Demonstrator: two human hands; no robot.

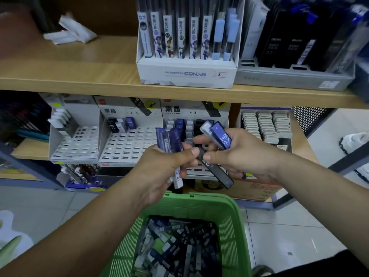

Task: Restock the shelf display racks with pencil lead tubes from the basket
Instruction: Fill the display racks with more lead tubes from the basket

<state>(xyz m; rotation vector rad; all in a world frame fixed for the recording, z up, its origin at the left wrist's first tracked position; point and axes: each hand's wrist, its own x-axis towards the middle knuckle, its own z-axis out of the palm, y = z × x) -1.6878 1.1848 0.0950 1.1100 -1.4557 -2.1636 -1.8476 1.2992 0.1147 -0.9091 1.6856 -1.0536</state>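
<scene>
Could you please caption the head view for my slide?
Left hand and right hand hold lead tubes above green basket.

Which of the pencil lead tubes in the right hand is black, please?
The black tube slanting downward under the right hand; the blue tube and whitish tube stick up above it.

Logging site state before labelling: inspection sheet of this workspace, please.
Surface: wooden shelf, two tiers visible.
Job's things: green basket holding loose tubes; lower-tier racks with many empty slots.
Clutter: white packets on the upper tier.
Grippers: left hand grips a tube bunch; right hand grips a blue tube and a black tube.
Cables: nothing seen.
Surroundings: Conan box above; tiled floor.
</scene>
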